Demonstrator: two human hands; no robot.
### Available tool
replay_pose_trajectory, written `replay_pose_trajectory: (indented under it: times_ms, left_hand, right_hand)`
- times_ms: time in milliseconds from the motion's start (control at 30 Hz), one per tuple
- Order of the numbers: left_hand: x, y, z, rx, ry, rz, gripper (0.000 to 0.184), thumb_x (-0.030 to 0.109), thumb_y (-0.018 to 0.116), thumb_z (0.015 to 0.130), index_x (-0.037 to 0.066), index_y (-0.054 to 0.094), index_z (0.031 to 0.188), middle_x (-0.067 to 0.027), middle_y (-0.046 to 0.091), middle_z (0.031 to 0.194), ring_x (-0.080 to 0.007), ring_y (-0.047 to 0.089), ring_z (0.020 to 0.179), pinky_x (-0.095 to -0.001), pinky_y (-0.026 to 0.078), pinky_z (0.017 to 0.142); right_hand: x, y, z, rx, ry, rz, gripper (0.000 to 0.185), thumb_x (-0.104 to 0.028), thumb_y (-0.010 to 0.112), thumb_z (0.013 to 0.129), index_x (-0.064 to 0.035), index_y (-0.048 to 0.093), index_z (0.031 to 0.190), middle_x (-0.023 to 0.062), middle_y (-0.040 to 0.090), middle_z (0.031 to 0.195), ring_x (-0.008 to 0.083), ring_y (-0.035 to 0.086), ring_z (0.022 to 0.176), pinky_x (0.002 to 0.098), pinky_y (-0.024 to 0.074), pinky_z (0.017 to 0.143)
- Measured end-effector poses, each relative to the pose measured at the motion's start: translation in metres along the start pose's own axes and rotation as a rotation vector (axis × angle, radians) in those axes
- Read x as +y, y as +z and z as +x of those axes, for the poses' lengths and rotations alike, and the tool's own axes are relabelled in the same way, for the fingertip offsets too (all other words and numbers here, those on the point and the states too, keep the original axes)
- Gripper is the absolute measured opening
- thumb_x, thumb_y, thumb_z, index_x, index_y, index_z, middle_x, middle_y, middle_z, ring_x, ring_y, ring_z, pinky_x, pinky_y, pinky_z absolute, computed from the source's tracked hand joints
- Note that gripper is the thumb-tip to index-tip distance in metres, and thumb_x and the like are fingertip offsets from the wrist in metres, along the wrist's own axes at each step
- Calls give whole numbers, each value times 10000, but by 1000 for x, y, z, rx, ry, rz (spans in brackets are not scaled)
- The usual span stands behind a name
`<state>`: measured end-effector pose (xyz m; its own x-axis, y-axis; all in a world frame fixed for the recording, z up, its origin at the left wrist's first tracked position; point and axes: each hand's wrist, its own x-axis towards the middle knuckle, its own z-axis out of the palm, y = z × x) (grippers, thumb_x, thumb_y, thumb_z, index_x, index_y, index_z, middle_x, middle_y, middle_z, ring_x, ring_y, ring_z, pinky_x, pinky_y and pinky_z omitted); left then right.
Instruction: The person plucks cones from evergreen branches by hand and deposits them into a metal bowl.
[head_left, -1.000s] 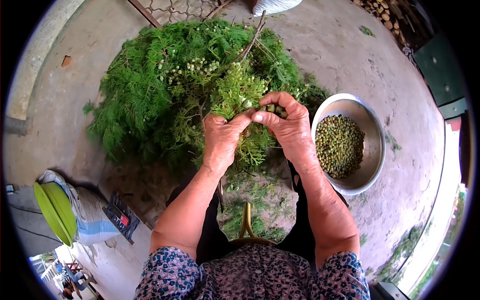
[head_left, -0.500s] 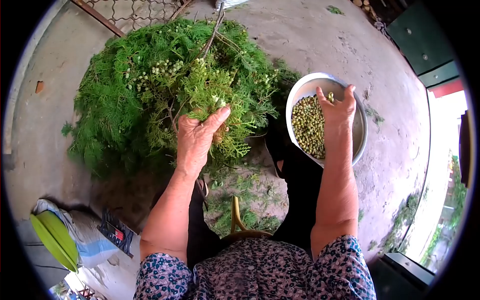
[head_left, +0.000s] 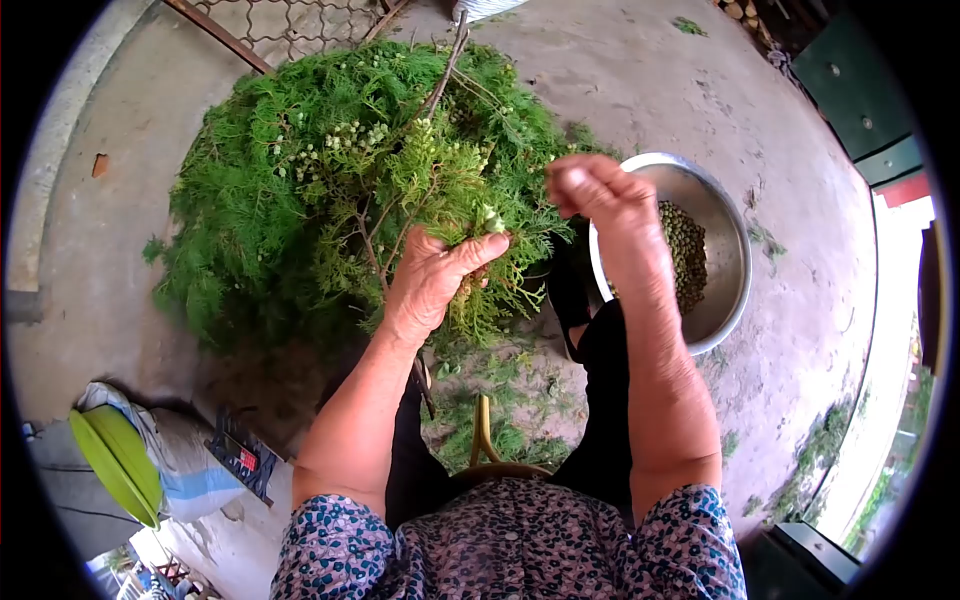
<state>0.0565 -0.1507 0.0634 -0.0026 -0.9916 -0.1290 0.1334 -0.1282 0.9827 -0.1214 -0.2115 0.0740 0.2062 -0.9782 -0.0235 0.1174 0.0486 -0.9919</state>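
Observation:
My left hand [head_left: 435, 280] is closed around a leafy arborvitae sprig [head_left: 445, 185], thumb on top. A pale green seed cone [head_left: 492, 220] shows just above the thumb. Behind it spreads a large heap of cut green branches [head_left: 230, 220], with clusters of pale cones [head_left: 345, 137] among the foliage. In the air between sprig and basin is my right hand [head_left: 610, 205], its fingers bent and smeared by motion; whether anything is in them cannot be made out. A metal basin [head_left: 738, 240] to the right, partly behind my right forearm, contains many small greenish-brown cones [head_left: 685, 255].
Scraps of foliage [head_left: 510, 435] litter the concrete floor between my feet. A yellow curved bar [head_left: 484, 430] rises before my lap. Lower left are a lime-green basin [head_left: 110, 470] and a white sack [head_left: 190, 470]. Green cabinets [head_left: 850, 100] stand at upper right.
My right hand has come out of the metal basin and moved left toward the sprig, its spread fingers now bent. My left hand keeps its hold, and the whole view has shifted slightly.

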Motion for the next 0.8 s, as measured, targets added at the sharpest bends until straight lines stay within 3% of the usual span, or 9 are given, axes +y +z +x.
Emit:
replay_pose_trajectory:
  times_ms: [100, 200, 333, 433, 500, 567, 633, 667, 800]
  left_hand:
    - [5, 0, -2, -22, -35, 2, 209, 232, 687, 750, 72, 621, 867, 55, 579, 702, -49, 481, 613, -227, 375, 541]
    - [-9, -5, 1, -49, 50, 40, 189, 213, 659, 780, 56, 615, 876, 57, 559, 683, -41, 464, 605, -218, 363, 524]
    - [-11, -6, 1, -67, 112, 99, 182, 212, 645, 795, 46, 615, 862, 55, 533, 637, -40, 445, 581, -211, 349, 507]
    - [-9, -9, 1, -54, 18, 161, 201, 221, 674, 768, 35, 626, 827, 49, 540, 622, -51, 442, 566, -221, 353, 511]
    - [-4, -7, -2, 8, -238, -33, 482, 204, 786, 634, 7, 505, 971, -15, 574, 732, -86, 502, 620, -216, 398, 536]
    - [-8, -4, -2, 72, -275, -58, 639, 214, 818, 586, -8, 407, 1022, -33, 553, 733, -97, 490, 604, -212, 386, 527]
    - [-22, -5, 0, 200, -222, 153, 680, 228, 822, 582, -25, 389, 1042, -31, 537, 735, -103, 489, 607, -216, 385, 534]
    - [-25, -9, -2, 118, -240, 203, 788, 422, 779, 603, -101, 443, 1086, -148, 503, 980, -184, 487, 917, -287, 400, 774]
    - [-24, -5, -2, 105, -212, 158, 613, 383, 755, 651, -55, 524, 1012, -93, 558, 881, -160, 509, 825, -285, 400, 746]
  right_hand:
    - [3, 20, -4, -208, -121, -52, 311, -224, 692, 728, -49, 623, 976, 33, 592, 786, 131, 526, 678, 266, 453, 668]
    - [-7, 29, -7, -243, -215, -409, 394, -216, 735, 654, -49, 608, 988, 72, 550, 764, 157, 515, 660, 275, 444, 626]
    - [10, 33, -5, -263, -292, -469, 385, -143, 722, 672, -14, 587, 1009, 73, 562, 763, 157, 534, 674, 283, 449, 621]
    - [9, 33, -5, -308, -86, -314, 346, -103, 688, 710, 18, 576, 1014, 59, 580, 755, 135, 533, 705, 280, 445, 638]
    - [4, 35, -9, -251, 128, -121, 249, -83, 653, 747, 28, 581, 959, 30, 584, 752, 106, 513, 724, 257, 428, 651]
    - [12, 32, -9, -242, 166, 0, 183, -87, 645, 759, 9, 577, 900, 3, 571, 767, 91, 494, 719, 231, 404, 651]
    - [18, 30, -9, -242, 255, 262, 179, -110, 662, 749, -16, 565, 867, -9, 560, 762, 82, 479, 702, 212, 383, 656]
    - [19, 30, -10, -246, 269, 340, 190, -148, 675, 750, -32, 561, 849, -23, 543, 746, 75, 476, 696, 202, 375, 650]
    - [25, 28, -12, -227, 286, 440, 166, -161, 667, 763, -52, 550, 807, -31, 533, 731, 69, 484, 695, 197, 380, 648]
